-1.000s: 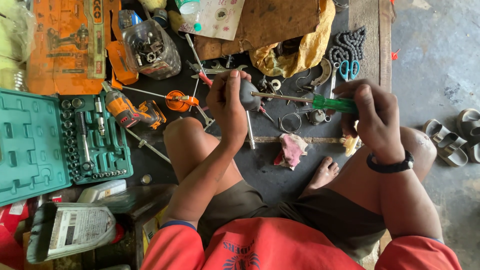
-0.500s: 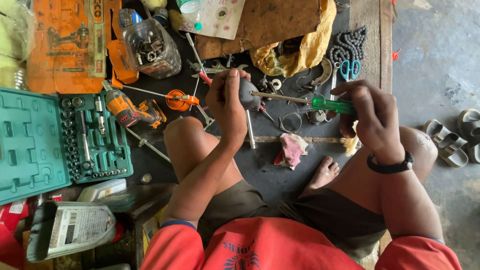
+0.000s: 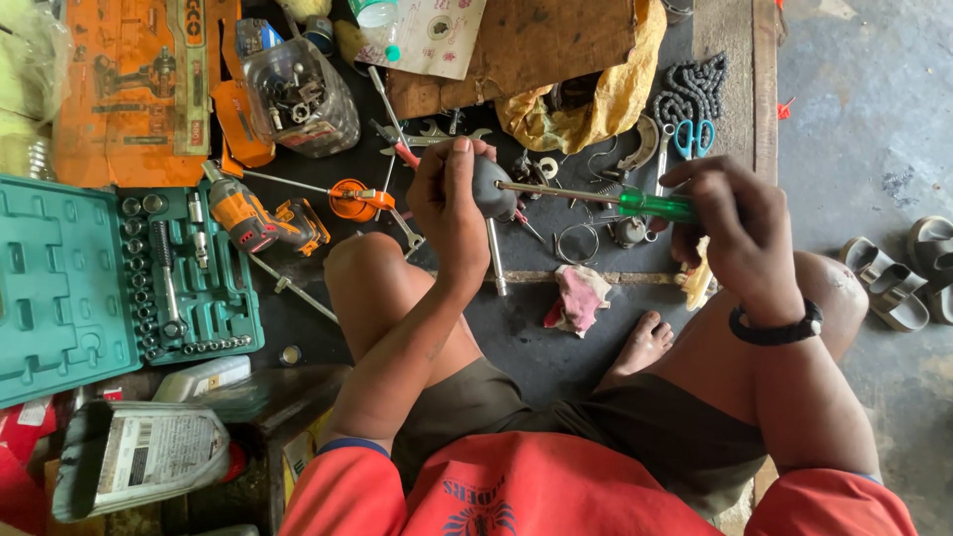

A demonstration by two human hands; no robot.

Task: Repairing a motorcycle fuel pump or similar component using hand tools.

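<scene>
My left hand [image 3: 452, 203] grips a small dark grey metal part [image 3: 489, 187] with a thin steel rod hanging down from it. My right hand [image 3: 735, 228] holds a screwdriver with a green translucent handle [image 3: 653, 205]. Its shaft runs left and its tip meets the grey part. Both hands are raised above my bent knees, over a dark mat on the floor. A black band sits on my right wrist.
A teal socket set case [image 3: 60, 288] lies open at left. An orange cordless drill [image 3: 260, 220], a clear plastic jar of hardware [image 3: 298, 94], pliers, wrenches, blue scissors [image 3: 693, 137], a chain [image 3: 685, 89] and a pink rag [image 3: 578, 298] surround my legs. Sandals [image 3: 898, 283] lie at right.
</scene>
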